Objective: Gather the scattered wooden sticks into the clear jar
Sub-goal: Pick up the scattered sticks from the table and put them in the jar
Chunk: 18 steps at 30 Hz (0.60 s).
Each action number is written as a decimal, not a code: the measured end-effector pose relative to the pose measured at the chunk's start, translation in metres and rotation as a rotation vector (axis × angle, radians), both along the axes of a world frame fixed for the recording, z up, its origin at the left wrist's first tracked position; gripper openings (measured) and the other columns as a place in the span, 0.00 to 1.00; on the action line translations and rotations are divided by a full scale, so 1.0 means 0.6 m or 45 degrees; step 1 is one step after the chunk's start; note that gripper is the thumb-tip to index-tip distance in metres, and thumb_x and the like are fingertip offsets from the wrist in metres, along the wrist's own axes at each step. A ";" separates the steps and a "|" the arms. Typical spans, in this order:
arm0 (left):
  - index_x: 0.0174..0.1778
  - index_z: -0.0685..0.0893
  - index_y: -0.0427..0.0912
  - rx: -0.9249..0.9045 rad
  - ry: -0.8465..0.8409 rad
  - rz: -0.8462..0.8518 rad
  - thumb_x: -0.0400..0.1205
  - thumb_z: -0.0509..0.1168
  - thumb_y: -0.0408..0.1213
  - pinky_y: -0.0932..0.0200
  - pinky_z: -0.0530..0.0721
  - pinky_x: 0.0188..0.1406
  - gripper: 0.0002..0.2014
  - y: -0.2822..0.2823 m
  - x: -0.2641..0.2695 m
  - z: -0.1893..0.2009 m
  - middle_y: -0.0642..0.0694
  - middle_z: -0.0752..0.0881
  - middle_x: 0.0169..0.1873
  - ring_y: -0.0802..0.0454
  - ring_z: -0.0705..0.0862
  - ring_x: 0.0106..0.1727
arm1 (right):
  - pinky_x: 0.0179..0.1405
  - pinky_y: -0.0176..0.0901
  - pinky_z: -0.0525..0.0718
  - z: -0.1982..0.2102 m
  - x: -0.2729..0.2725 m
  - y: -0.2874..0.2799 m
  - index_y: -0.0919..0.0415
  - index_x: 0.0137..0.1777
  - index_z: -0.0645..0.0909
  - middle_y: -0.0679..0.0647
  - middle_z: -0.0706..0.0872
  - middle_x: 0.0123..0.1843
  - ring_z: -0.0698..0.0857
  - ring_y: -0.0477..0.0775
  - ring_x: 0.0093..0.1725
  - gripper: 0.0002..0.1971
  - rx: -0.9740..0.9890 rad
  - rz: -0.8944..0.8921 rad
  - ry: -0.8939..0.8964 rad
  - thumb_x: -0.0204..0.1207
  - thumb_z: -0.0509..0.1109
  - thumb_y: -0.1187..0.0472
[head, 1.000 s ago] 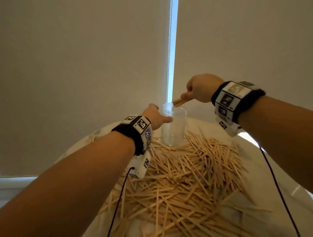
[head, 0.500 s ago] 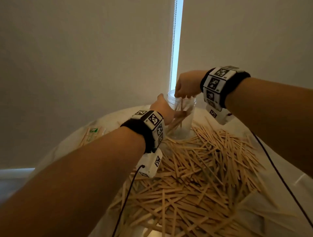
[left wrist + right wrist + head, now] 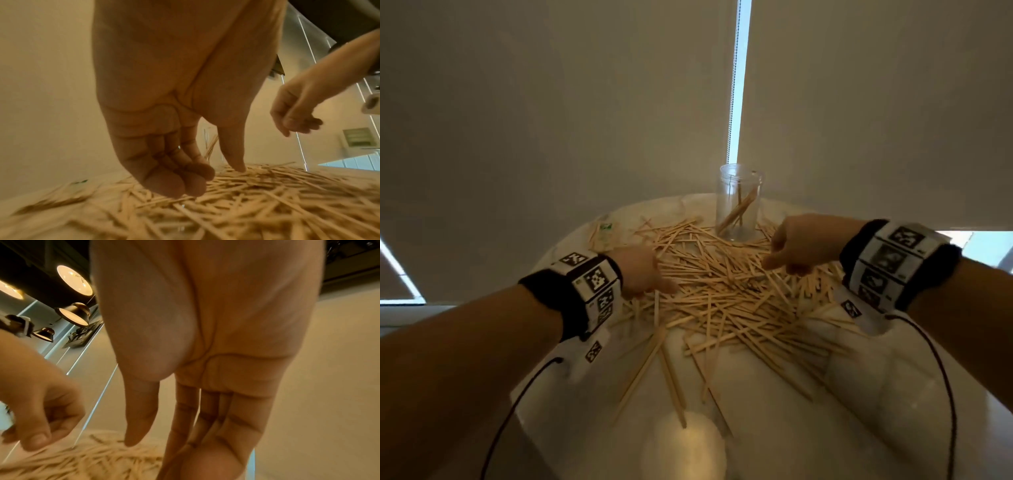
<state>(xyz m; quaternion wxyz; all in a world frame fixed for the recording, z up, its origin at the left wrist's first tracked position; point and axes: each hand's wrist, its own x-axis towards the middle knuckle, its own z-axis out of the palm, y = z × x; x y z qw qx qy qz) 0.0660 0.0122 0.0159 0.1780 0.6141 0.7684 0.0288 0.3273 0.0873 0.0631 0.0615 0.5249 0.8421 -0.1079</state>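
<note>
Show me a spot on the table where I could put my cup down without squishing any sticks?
Best is the bare table near you, between the two forearms, where only a few stray sticks lie. A smaller bare strip sits at the far left, behind the small packet. The middle is crowded: the stick pile fills it from both hands up to the jar.

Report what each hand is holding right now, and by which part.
Nothing is held. The left hand hangs with loosely curled fingers just over the wooden sticks, thumb tip touching them; the right hand is empty too.
</note>
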 end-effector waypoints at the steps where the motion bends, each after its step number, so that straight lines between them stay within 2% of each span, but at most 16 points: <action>1: 0.42 0.82 0.40 -0.047 0.036 -0.005 0.72 0.73 0.65 0.55 0.87 0.43 0.28 -0.022 -0.003 -0.005 0.47 0.87 0.37 0.49 0.86 0.40 | 0.45 0.44 0.85 -0.016 0.014 -0.020 0.56 0.44 0.88 0.48 0.92 0.34 0.90 0.46 0.34 0.22 -0.068 -0.017 -0.058 0.76 0.71 0.35; 2: 0.40 0.80 0.42 -0.086 0.071 -0.025 0.70 0.73 0.67 0.53 0.86 0.42 0.29 -0.042 -0.005 -0.009 0.46 0.86 0.38 0.49 0.86 0.43 | 0.46 0.44 0.86 -0.029 0.027 -0.039 0.56 0.43 0.89 0.48 0.92 0.34 0.91 0.46 0.35 0.24 -0.134 -0.036 -0.106 0.74 0.71 0.33; 4: 0.37 0.79 0.42 -0.131 0.142 -0.048 0.69 0.73 0.69 0.54 0.80 0.37 0.29 -0.081 -0.005 -0.014 0.45 0.84 0.36 0.50 0.83 0.40 | 0.50 0.46 0.89 -0.051 0.056 -0.074 0.57 0.45 0.89 0.48 0.93 0.36 0.93 0.49 0.37 0.28 -0.236 -0.079 -0.169 0.70 0.72 0.30; 5: 0.43 0.82 0.42 -0.149 0.179 -0.055 0.70 0.72 0.68 0.55 0.80 0.40 0.29 -0.100 -0.004 -0.016 0.43 0.85 0.40 0.49 0.84 0.42 | 0.51 0.47 0.90 -0.060 0.071 -0.090 0.59 0.46 0.89 0.49 0.94 0.37 0.93 0.50 0.39 0.30 -0.266 -0.098 -0.191 0.68 0.73 0.28; 6: 0.55 0.83 0.40 -0.174 0.227 -0.049 0.71 0.71 0.68 0.55 0.81 0.48 0.34 -0.115 -0.005 -0.020 0.41 0.86 0.51 0.47 0.85 0.51 | 0.51 0.47 0.90 -0.068 0.086 -0.104 0.59 0.45 0.90 0.50 0.94 0.37 0.93 0.51 0.39 0.32 -0.293 -0.116 -0.214 0.65 0.74 0.27; 7: 0.65 0.80 0.38 -0.189 0.272 -0.035 0.71 0.70 0.70 0.55 0.81 0.56 0.40 -0.130 -0.005 -0.022 0.41 0.85 0.60 0.46 0.83 0.59 | 0.50 0.45 0.91 -0.076 0.100 -0.120 0.60 0.43 0.90 0.50 0.94 0.36 0.93 0.51 0.37 0.33 -0.330 -0.133 -0.230 0.62 0.76 0.26; 8: 0.67 0.79 0.37 -0.208 0.311 -0.011 0.70 0.69 0.71 0.56 0.80 0.56 0.43 -0.140 -0.006 -0.027 0.42 0.84 0.62 0.46 0.83 0.61 | 0.48 0.44 0.91 -0.083 0.113 -0.133 0.60 0.40 0.91 0.50 0.93 0.35 0.92 0.50 0.34 0.32 -0.387 -0.153 -0.232 0.59 0.79 0.27; 9: 0.60 0.81 0.38 -0.201 0.341 -0.001 0.69 0.68 0.73 0.57 0.80 0.50 0.41 -0.147 -0.007 -0.033 0.43 0.85 0.55 0.48 0.84 0.55 | 0.45 0.44 0.91 -0.088 0.123 -0.146 0.60 0.38 0.92 0.51 0.93 0.34 0.91 0.50 0.32 0.30 -0.461 -0.170 -0.221 0.58 0.81 0.30; 11: 0.42 0.81 0.41 -0.176 0.388 0.016 0.69 0.66 0.75 0.58 0.77 0.39 0.35 -0.153 -0.003 -0.044 0.46 0.84 0.41 0.50 0.82 0.42 | 0.42 0.43 0.91 -0.094 0.130 -0.166 0.58 0.40 0.94 0.52 0.93 0.35 0.91 0.49 0.32 0.21 -0.585 -0.182 -0.173 0.62 0.84 0.39; 12: 0.41 0.81 0.40 -0.154 0.396 0.019 0.71 0.66 0.73 0.58 0.76 0.38 0.33 -0.152 0.001 -0.049 0.44 0.84 0.40 0.49 0.82 0.42 | 0.42 0.43 0.91 -0.097 0.129 -0.170 0.60 0.43 0.94 0.53 0.94 0.37 0.92 0.50 0.34 0.19 -0.600 -0.182 -0.146 0.65 0.84 0.43; 14: 0.44 0.82 0.38 -0.087 0.375 0.012 0.77 0.66 0.66 0.57 0.75 0.39 0.29 -0.151 0.017 -0.053 0.40 0.86 0.44 0.46 0.84 0.45 | 0.44 0.45 0.92 -0.101 0.117 -0.168 0.64 0.50 0.93 0.56 0.94 0.42 0.91 0.49 0.35 0.17 -0.519 -0.156 -0.143 0.70 0.83 0.50; 16: 0.52 0.83 0.37 -0.029 0.336 0.008 0.82 0.66 0.60 0.56 0.78 0.43 0.25 -0.148 0.038 -0.058 0.41 0.86 0.49 0.45 0.84 0.49 | 0.52 0.47 0.92 -0.104 0.096 -0.162 0.63 0.52 0.92 0.55 0.94 0.45 0.92 0.50 0.39 0.18 -0.425 -0.116 -0.203 0.70 0.82 0.50; 17: 0.55 0.84 0.36 -0.014 0.323 0.008 0.84 0.63 0.59 0.56 0.79 0.45 0.25 -0.147 0.051 -0.059 0.42 0.85 0.50 0.45 0.84 0.51 | 0.55 0.48 0.91 -0.106 0.084 -0.159 0.63 0.51 0.92 0.54 0.95 0.45 0.93 0.51 0.43 0.18 -0.399 -0.108 -0.220 0.69 0.82 0.49; 18: 0.54 0.84 0.36 -0.009 0.302 0.007 0.85 0.60 0.60 0.56 0.79 0.44 0.27 -0.146 0.065 -0.062 0.42 0.85 0.47 0.46 0.84 0.49 | 0.56 0.49 0.91 -0.107 0.071 -0.155 0.63 0.50 0.92 0.53 0.95 0.44 0.93 0.52 0.46 0.18 -0.379 -0.112 -0.211 0.69 0.83 0.50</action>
